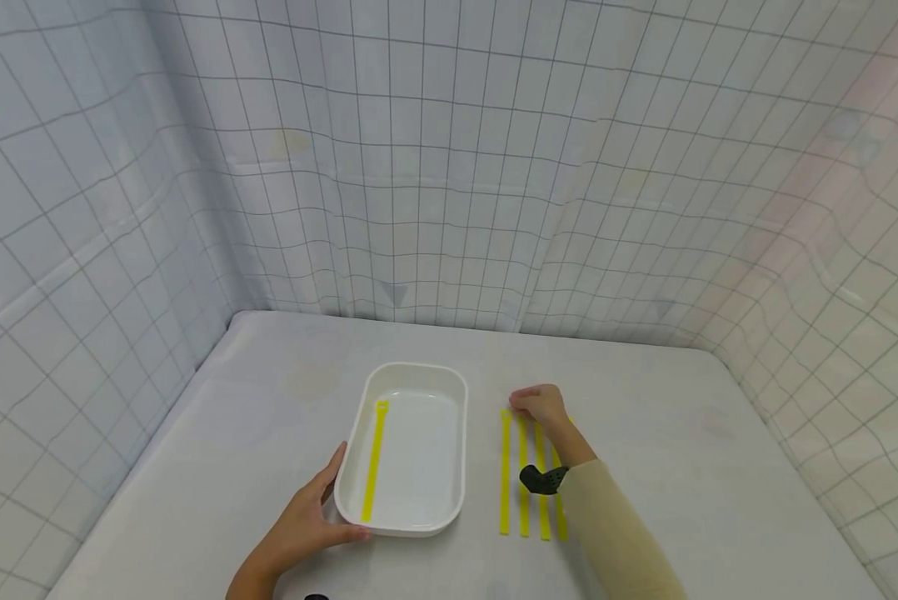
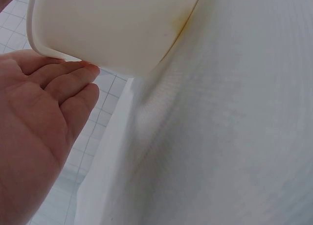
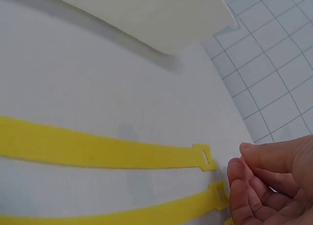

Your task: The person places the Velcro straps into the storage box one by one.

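My left hand (image 1: 302,521) holds the near left corner of a white tray (image 1: 464,467), thumb at the front rim and fingers along the left side. In the left wrist view, its fingertips touch the tray's outer wall (image 2: 112,29) beneath the rim. Inside the tray, one yellow hook-and-loop cable strap (image 1: 375,462) lies lengthwise at the left. My right hand (image 1: 542,404) is at the far, slotted ends of several more yellow straps (image 1: 505,475) lying side by side. Its thumb and fingertips come together beside a strap end (image 3: 218,188), with nothing visible between them.
A white cloth covers the table (image 1: 681,450). Grid-patterned white curtains (image 1: 449,167) hang behind and at both sides. A black wrist device (image 1: 542,480) sits at the right wrist, above the straps. A dark object (image 1: 316,597) shows at the bottom edge.
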A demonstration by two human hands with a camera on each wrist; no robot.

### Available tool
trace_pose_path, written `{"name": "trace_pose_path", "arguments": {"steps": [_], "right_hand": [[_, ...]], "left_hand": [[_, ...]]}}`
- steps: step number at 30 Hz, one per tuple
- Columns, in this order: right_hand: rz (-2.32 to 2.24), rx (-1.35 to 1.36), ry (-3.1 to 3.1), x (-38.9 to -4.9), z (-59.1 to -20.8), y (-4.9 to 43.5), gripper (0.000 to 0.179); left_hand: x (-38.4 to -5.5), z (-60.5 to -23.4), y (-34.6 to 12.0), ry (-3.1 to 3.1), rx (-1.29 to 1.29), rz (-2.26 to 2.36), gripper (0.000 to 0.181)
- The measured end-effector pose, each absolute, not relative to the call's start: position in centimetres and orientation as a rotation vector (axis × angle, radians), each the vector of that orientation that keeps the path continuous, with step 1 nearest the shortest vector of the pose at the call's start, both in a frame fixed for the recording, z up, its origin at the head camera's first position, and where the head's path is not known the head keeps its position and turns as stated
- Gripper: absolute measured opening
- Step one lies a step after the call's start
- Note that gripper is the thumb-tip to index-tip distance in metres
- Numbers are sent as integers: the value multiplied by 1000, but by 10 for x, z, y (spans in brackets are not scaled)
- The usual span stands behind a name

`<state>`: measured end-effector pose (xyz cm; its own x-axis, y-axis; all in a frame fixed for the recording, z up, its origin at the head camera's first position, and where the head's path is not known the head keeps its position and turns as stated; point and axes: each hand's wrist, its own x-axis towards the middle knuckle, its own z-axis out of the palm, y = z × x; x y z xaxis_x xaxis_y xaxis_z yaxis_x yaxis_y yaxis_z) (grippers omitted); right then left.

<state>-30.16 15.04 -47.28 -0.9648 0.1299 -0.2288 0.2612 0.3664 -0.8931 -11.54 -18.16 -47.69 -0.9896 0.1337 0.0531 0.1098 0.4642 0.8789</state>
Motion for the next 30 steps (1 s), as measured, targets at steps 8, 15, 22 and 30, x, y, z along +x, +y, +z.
{"name": "trace_pose_path", "arguments": {"steps": [8,15,22,30], "right_hand": [[-1516,377,2578,-303,-473,150,17],[-1426,335,2660,-301,-471,150,16],[-1392,279,2684,-300,-472,149,16],[-1323,189,2685,-299,-471,149,16]], "left_hand": [[-115,-476,-182,2652,244,1619,117],[-114,-476,-182,2645,236,1621,117],[-114,-476,-182,2648,234,1614,117],[-115,-476,-182,2646,241,1611,117]]}}
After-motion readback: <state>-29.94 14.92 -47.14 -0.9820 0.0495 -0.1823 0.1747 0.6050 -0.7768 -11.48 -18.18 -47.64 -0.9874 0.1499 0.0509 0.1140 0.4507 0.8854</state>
